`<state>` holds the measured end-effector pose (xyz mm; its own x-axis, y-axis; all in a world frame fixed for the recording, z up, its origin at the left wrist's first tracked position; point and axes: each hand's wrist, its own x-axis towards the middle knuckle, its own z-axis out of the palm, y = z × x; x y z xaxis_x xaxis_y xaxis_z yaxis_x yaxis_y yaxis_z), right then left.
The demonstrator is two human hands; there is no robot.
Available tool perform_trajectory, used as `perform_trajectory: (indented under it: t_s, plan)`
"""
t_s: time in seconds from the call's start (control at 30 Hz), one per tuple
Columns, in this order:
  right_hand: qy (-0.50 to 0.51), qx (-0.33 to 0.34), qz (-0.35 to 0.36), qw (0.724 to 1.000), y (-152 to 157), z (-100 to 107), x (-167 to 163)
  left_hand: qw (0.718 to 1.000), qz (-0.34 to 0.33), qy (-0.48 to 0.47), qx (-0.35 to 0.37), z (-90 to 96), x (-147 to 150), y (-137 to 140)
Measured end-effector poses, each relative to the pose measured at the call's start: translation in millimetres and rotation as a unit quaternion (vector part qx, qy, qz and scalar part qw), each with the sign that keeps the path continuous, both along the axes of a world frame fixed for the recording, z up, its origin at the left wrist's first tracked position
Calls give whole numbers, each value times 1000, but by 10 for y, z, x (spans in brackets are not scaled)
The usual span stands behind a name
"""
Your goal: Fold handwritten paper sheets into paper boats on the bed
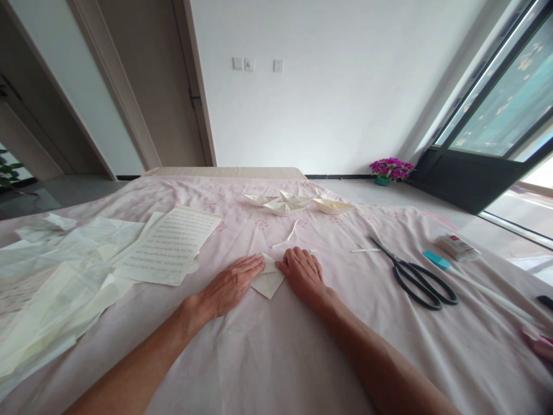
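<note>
A small square of folded paper (269,282) lies on the cloth, turned so that one corner points towards me. My left hand (228,283) rests flat with straight fingers, their tips on the paper's left corner. On the opposite side, my right hand (305,276) is closed, its fingers curled and its thumb at the right corner of the paper. The fingers cover part of the upper edges. Just beyond the hands lies a thin paper strip (292,231). Several folded paper boats (287,203) stand farther off, among them a yellowish one (332,206) to the right.
Handwritten sheets (170,245) and loose crumpled paper (47,294) spread over the left side. Black-handled scissors (415,274) lie at right, beside a blue piece (437,260) and a small packet (457,246). The pink flowered cloth (276,357) is wrinkled.
</note>
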<state>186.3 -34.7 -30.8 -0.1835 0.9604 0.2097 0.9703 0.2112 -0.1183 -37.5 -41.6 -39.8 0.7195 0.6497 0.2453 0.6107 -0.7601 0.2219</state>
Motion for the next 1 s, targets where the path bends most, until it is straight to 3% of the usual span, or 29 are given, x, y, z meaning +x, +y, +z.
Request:
perform_trajectory:
  t_s: [0.4, 0.77, 1.0]
  plan:
    - [17, 37, -5, 999, -120, -9, -171, 997, 34, 50, 48, 7, 34, -148]
    - [-9, 25, -22, 999, -84, -7, 29, 995, 36, 79, 38, 45, -62, -274]
    - [59, 8, -14, 998, -51, -13, 217, 998, 32, 58, 20, 141, -134, -270]
